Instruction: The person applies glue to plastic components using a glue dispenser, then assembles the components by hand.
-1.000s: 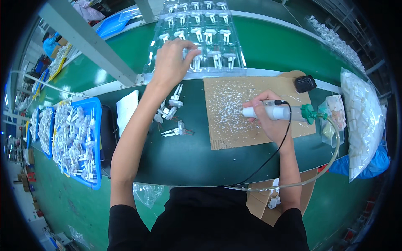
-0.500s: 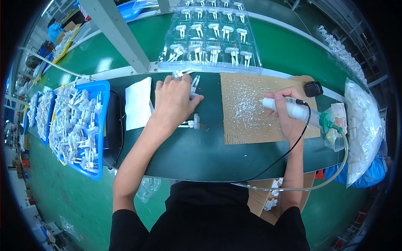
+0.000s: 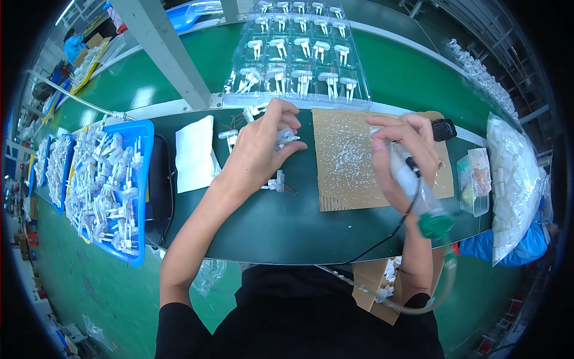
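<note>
My left hand is closed around a small clear-and-white plastic part, thumb and fingers curled about it above the dark green table. More such parts lie close by: a white-legged one below the thumb, another beside the wrist, and one behind the fingers. My right hand grips a white cylindrical hand tool over the cardboard sheet, which is strewn with white specks. The tool has a green rear end, a hose and a black cable; its front is partly hidden by my fingers.
A blue tray heaped with parts stands left, near a white sheet. Behind the table is a clear blister tray of parts. To the right are a black object, a clear box and a stuffed plastic bag.
My left hand has lifted slightly and turned, now showing a part in its fingers. My right hand has tilted the tool, swinging its green end and hose down toward me.
</note>
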Demonstrator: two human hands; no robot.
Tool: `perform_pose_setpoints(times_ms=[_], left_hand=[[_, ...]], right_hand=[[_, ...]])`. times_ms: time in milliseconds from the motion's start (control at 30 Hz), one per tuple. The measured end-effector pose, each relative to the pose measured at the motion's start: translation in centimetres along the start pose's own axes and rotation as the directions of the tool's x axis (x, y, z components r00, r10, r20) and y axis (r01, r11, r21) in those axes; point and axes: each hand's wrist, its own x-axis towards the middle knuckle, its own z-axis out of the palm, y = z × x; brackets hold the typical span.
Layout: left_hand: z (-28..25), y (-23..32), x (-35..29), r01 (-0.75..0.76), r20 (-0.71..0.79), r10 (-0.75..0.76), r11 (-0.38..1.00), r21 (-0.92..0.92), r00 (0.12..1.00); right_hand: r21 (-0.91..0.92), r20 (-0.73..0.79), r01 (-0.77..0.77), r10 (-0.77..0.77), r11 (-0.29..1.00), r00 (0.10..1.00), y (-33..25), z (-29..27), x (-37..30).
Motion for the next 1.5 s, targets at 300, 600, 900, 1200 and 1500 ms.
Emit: perform_pose_setpoints(times_ms=[300,600,900,1200,1500], left_hand=[[-0.2,2.3,-0.2,0.282,0.192,-0.215,0.571,-0.771,0.958],[1.3,2.5,-1.2,0.127,0.119,-0.281,0.010,-0.992,0.952],[1.7,2.6,-1.3,0.180,0.152,-0.198,0.134,-0.974,0.968],[-0.9,2.5,-0.3,0.450,0.373,-0.271,0.686,-0.571,0.887],[-0.2,1.6,-0.7,0.442,0.351,-0.287,0.380,-0.812,0.891]], right_hand=[[0.159,0.175,0.102,-0.130,0.982,0.976,0.6,4.0,-1.1],[0.323,0.243,-0.077,-0.004,0.943,0.970,-1.1,5.0,-2.1],[0.412,0.274,-0.212,0.102,0.886,0.956,-1.4,4.9,-2.4],[0.249,0.160,-0.021,-0.020,0.968,0.987,0.3,4.0,-2.1],[0.310,0.063,-0.260,0.254,0.914,0.965,-0.2,3.3,-1.7]])
